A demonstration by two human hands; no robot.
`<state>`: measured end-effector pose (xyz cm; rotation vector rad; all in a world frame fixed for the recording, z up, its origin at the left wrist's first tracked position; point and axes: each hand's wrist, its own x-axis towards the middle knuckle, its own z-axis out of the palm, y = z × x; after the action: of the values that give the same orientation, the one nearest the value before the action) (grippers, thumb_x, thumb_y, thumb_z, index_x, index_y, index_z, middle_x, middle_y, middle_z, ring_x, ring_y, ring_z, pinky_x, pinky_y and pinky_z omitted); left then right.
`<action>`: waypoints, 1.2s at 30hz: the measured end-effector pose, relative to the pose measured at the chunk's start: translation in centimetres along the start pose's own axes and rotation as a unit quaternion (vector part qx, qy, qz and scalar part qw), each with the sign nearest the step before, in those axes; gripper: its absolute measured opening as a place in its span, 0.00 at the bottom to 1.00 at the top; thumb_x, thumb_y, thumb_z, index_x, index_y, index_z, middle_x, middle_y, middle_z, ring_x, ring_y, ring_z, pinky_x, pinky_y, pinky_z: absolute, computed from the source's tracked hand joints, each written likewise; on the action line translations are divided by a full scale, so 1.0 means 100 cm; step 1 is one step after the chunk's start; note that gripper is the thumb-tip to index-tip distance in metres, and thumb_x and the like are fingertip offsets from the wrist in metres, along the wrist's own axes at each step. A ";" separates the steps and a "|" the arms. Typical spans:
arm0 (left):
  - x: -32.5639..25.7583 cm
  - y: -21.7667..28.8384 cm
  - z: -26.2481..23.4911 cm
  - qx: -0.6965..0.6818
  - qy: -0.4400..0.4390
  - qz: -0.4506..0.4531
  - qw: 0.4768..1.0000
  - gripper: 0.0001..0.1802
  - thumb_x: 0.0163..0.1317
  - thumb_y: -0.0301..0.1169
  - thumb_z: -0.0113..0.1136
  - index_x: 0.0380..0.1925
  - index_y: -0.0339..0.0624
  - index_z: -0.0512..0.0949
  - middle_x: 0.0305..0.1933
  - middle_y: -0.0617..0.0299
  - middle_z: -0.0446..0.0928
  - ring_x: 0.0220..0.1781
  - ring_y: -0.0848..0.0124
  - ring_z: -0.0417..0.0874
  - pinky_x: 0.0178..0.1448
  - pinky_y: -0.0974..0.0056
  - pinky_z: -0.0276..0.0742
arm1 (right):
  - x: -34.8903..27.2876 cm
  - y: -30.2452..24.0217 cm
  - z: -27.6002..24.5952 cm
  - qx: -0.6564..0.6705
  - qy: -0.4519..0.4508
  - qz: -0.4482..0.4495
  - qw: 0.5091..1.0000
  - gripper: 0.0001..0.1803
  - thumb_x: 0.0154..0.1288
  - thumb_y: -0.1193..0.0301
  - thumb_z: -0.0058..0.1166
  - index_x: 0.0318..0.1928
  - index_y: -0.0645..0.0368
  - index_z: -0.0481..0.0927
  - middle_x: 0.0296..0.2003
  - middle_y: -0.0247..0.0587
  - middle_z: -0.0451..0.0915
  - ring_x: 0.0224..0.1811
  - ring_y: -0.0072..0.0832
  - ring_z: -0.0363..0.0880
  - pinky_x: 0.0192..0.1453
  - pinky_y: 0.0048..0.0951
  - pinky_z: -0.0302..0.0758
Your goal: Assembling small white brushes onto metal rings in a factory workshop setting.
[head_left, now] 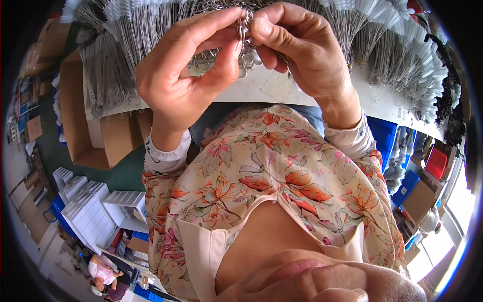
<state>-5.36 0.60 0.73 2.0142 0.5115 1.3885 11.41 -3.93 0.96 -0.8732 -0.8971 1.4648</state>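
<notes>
My left hand (181, 75) is raised over the white table (297, 90), its thumb and forefinger closed on a small bunch of shiny metal rings (245, 27). The thumb and fingers of my right hand (309, 53) pinch at the same rings from the other side. Something thin and metallic shows below the right fingers, too small to name. Behind and under both hands lies a heap of loose metal rings (204, 64), partly hidden by them. Thick bundles of wire-handled brushes with pale bristles (128, 50) lie left of the heap, and more wire brushes (402, 60) lie to its right.
An open cardboard box (90, 131) stands beside the table on the left. White plastic crates (88, 209) are further back there, near another person (103, 272). Darker brushes (450, 95) hang at the table's right end, with a blue crate (381, 138) below.
</notes>
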 end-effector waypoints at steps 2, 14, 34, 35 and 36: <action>0.001 0.000 0.000 -0.006 0.003 -0.001 1.000 0.18 0.50 0.09 0.56 0.44 0.20 0.74 0.43 0.44 0.78 0.43 0.64 0.82 0.47 0.66 0.81 | 0.000 -0.002 0.001 0.010 0.000 -0.001 1.000 0.08 0.62 0.68 0.57 0.34 0.62 0.79 0.19 0.32 0.76 0.18 0.14 0.72 0.18 0.13 0.65; 0.034 0.005 -0.018 0.007 -0.140 0.014 0.990 0.22 0.52 0.20 0.60 0.49 0.25 0.71 0.43 0.45 0.78 0.42 0.67 0.82 0.46 0.68 0.78 | 0.004 -0.037 -0.010 -0.212 -0.059 0.034 0.975 0.08 0.60 0.73 0.58 0.38 0.64 0.80 0.26 0.33 0.80 0.21 0.15 0.76 0.22 0.14 0.69; 0.046 -0.005 0.009 -0.146 -0.151 -0.240 0.948 0.11 0.67 0.31 0.51 0.42 0.35 0.75 0.34 0.67 0.73 0.24 0.81 0.66 0.28 0.75 0.63 | -0.004 -0.022 -0.035 -0.144 -0.019 -0.025 0.989 0.10 0.65 0.69 0.53 0.41 0.62 0.78 0.21 0.27 0.71 0.18 0.10 0.62 0.19 0.13 0.55; 0.048 0.001 0.012 -0.041 -0.160 -0.175 0.971 0.10 0.66 0.30 0.51 0.43 0.35 0.75 0.33 0.67 0.73 0.25 0.80 0.67 0.28 0.76 0.64 | -0.002 -0.022 -0.034 -0.146 -0.020 -0.025 0.989 0.10 0.65 0.69 0.53 0.41 0.62 0.78 0.21 0.27 0.71 0.18 0.10 0.62 0.19 0.13 0.55; 0.049 0.001 0.006 -0.007 -0.193 -0.144 0.971 0.08 0.65 0.27 0.53 0.42 0.37 0.76 0.33 0.68 0.73 0.25 0.81 0.67 0.29 0.75 0.65 | -0.001 -0.023 -0.031 -0.141 -0.018 -0.030 0.989 0.10 0.66 0.69 0.53 0.42 0.63 0.77 0.21 0.26 0.70 0.18 0.10 0.62 0.19 0.13 0.55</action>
<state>-2.94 3.45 4.04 2.0353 0.5839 0.8001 15.22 -3.73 1.74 -1.0190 -1.1680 1.3245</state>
